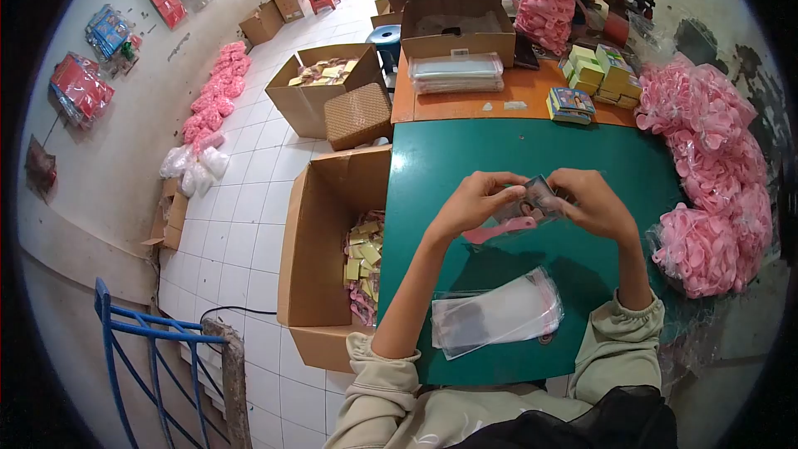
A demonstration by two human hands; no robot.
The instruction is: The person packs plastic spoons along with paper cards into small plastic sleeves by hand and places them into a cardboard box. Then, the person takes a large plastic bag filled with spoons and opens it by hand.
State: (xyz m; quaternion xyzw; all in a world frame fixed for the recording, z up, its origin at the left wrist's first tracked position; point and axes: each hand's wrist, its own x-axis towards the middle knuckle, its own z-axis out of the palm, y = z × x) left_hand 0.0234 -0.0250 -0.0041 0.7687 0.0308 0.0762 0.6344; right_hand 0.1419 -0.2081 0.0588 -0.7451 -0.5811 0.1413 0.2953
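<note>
Above the green table [465, 150], both my hands pinch a small clear plastic packet. It holds a printed card [539, 193] and a pink plastic piece [500, 229], whose exact kind I cannot make out. My left hand [480, 198] grips the packet's upper left, thumb and fingers together. On the other side, my right hand [592, 199] is closed on the upper right near the card; some of its fingers are hidden. Below them, a fanned stack of clear plastic bags [499, 312] lies flat near the table's front edge.
Bagged pink plastic pieces [706, 241] line the right side. Behind are boxed cards [572, 104], a bag stack [457, 71] and an open carton [457, 33]. To the left, a deep carton [324, 241] holds filled packets. A blue metal rail [158, 328] stands at lower left.
</note>
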